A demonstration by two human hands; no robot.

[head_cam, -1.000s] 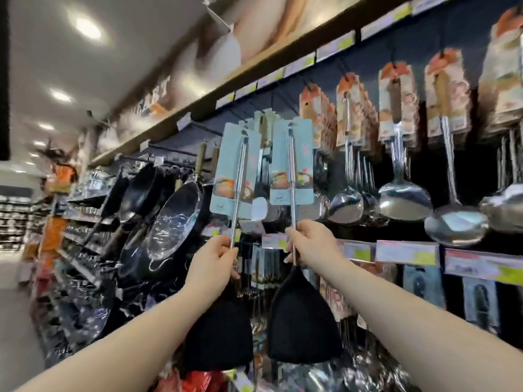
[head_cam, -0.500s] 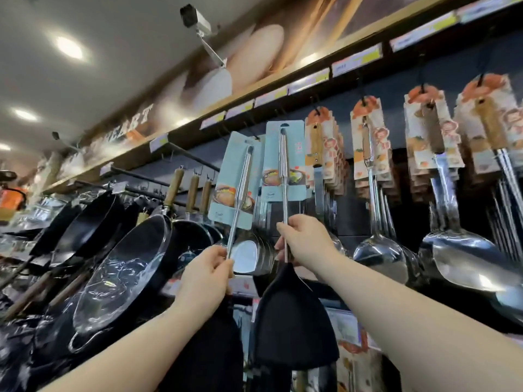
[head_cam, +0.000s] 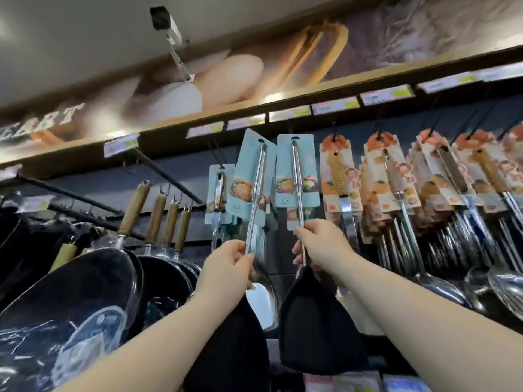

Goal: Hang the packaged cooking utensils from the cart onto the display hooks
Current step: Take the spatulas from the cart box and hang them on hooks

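Observation:
I hold two packaged spatulas up at the display wall, each with a steel handle, a light blue card and a black head. My left hand (head_cam: pixel 227 267) grips the handle of the left spatula (head_cam: pixel 254 176), whose card tilts to the right. My right hand (head_cam: pixel 319 244) grips the handle of the right spatula (head_cam: pixel 295 171), which stands upright. Their card tops reach just under the price tag rail. A black display hook (head_cam: pixel 216 155) runs down to a matching blue-carded utensil (head_cam: pixel 219 190) hanging just left of them.
Orange-carded ladles and turners (head_cam: pixel 387 176) hang in dense rows to the right. Black woks with wooden handles (head_cam: pixel 133 213) hang at the left. A wooden shelf edge with price tags (head_cam: pixel 334 104) runs above. A security camera (head_cam: pixel 161 18) sticks out from the ceiling.
Both hands have lifted the two spatulas higher toward the top row of hooks, and my view has tilted upward. The left card now leans closer to the right one.

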